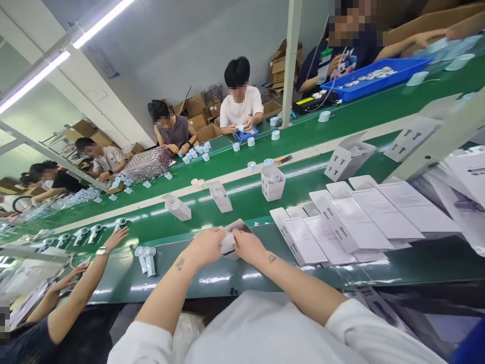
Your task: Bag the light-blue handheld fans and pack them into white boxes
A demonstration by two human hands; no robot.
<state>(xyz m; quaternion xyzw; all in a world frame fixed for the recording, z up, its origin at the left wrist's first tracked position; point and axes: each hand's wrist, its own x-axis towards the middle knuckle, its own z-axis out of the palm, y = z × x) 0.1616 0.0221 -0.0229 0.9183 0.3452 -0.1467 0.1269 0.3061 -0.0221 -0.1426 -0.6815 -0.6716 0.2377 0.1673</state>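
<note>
Left of the open white cardboard box [243,225]: I see two pale grey-blue, round-headed plastic handheld devices [150,262] on the dark green worktop [235,276]. At the box: left hand [207,246], right hand [246,244], close together, fingers of both pinching a crumpled translucent-white bundle [227,242]; how deep inside, I cannot tell. Right of the box: overlapping white printed cartons [356,222].

A blue plastic tray [382,84] sits far right; bubble wrap [147,166] lies far left, where overhead fluorescent tubes [102,23] glow.
</note>
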